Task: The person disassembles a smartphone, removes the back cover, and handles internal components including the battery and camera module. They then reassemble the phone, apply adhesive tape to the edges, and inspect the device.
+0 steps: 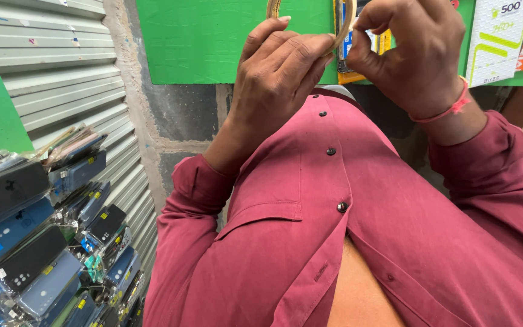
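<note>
My left hand (276,66) and my right hand (416,51), raised in front of my chest, both closed on one thin tan ring (341,33), seemingly a roll of tape seen nearly edge-on. The left fingers (298,51) curl over its lower arc; the right thumb and forefinger pinch its right side. The ring's top runs out of view, so its full shape cannot be told.

Risks, as I judge them: each hold is a fingertip pinch on a narrow edge, so a twist of either hand could let the ring slip and drop into my lap or toward the rack at lower left. Pulling the hands apart unevenly could bend or kink it. My view of the work is poor, since the ring sits at the frame's top edge.

Count: one ring; two hands; one pink thread band (446,111) on my right wrist; three dark buttons (331,151) visible on my maroon shirt (394,230); one green board (201,39) behind; packaged phone cases (37,242) on the rack, more than a dozen, too overlapped for an exact figure; a few hanging packets (494,36) at upper right.
</note>
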